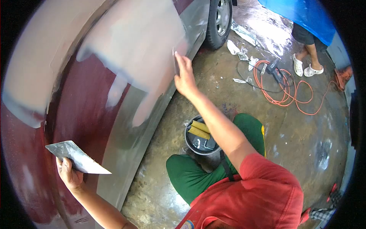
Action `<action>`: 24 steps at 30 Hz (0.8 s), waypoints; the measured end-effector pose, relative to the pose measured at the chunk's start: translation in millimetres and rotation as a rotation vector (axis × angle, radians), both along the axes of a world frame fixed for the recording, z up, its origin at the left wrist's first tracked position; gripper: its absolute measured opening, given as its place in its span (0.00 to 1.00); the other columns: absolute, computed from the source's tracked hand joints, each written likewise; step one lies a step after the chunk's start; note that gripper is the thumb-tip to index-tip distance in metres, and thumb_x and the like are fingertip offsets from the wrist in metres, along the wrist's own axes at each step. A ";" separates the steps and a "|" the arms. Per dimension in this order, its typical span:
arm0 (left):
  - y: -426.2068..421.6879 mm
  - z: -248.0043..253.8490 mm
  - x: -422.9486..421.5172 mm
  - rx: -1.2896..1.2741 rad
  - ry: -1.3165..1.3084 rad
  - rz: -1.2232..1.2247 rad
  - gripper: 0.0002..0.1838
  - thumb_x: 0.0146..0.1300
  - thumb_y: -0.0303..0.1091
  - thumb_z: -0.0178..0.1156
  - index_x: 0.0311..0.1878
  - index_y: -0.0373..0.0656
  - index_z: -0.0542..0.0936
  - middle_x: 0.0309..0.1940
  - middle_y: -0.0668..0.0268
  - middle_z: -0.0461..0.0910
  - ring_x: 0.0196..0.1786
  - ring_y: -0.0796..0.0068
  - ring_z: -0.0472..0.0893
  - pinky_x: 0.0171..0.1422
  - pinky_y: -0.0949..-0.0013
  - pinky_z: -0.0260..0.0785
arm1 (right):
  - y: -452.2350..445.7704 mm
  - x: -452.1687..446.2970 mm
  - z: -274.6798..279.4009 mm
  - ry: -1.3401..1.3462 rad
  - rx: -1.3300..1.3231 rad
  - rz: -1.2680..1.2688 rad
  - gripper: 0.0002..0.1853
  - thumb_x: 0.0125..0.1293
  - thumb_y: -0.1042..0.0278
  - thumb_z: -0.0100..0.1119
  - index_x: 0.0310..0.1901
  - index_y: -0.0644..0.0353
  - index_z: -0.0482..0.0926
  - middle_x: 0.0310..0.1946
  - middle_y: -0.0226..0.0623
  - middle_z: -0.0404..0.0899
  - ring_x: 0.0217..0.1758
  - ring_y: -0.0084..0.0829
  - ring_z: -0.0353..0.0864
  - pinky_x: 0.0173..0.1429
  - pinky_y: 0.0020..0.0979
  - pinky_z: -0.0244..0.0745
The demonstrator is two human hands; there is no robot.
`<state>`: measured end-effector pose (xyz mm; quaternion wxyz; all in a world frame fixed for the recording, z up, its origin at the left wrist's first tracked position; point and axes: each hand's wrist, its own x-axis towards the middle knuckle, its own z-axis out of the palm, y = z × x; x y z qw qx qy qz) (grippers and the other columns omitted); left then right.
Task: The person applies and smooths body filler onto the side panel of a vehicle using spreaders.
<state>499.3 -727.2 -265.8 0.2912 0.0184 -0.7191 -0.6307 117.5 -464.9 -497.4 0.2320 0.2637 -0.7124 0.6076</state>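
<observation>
My left hand (69, 173) grips the lower edge of a flat, thin plate (78, 158) smeared with pale filler, held before the maroon part of the car's side. Farther up, my right hand (185, 78) is closed on a thin, dark-edged spreader (176, 64). Its blade is seen nearly edge-on by the car's door panel (141, 42), which carries a wide pale patch of filler. Whether the blade touches the panel I cannot tell. Smaller pale patches run down onto the maroon and grey paint.
By my bent legs stands a round bucket (198, 149) holding dark water and yellow pieces. Orange hose (267, 97) coils on the floor near a dark power tool (273, 65). Scraps of plastic (244, 34) lie near the wheel (220, 23). Another person in white clogs (313, 71) stands at upper right.
</observation>
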 end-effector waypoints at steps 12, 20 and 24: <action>6.1 5.1 -1.7 -0.002 -0.040 0.034 0.28 0.68 0.36 0.64 0.66 0.35 0.67 0.51 0.59 0.80 0.46 0.67 0.85 0.51 0.61 0.82 | -60.5 174.9 -17.7 -0.167 -0.023 0.143 0.51 0.48 0.92 0.60 0.76 0.50 0.56 0.69 0.54 0.55 0.73 0.60 0.56 0.75 0.50 0.60; 4.4 3.6 -3.5 0.058 -0.073 -0.012 0.23 0.69 0.35 0.63 0.61 0.34 0.70 0.49 0.59 0.81 0.47 0.68 0.84 0.54 0.63 0.79 | 25.8 99.1 -63.0 -0.387 -0.169 0.265 0.39 0.55 0.93 0.45 0.72 0.61 0.62 0.67 0.49 0.67 0.74 0.46 0.64 0.78 0.40 0.56; 11.9 4.0 -7.3 0.041 -0.058 0.041 0.22 0.69 0.36 0.63 0.60 0.34 0.71 0.50 0.59 0.81 0.47 0.68 0.84 0.54 0.64 0.79 | 67.8 -8.9 -53.7 -0.330 -0.055 0.127 0.37 0.61 0.87 0.49 0.72 0.51 0.61 0.65 0.46 0.71 0.71 0.39 0.68 0.75 0.37 0.59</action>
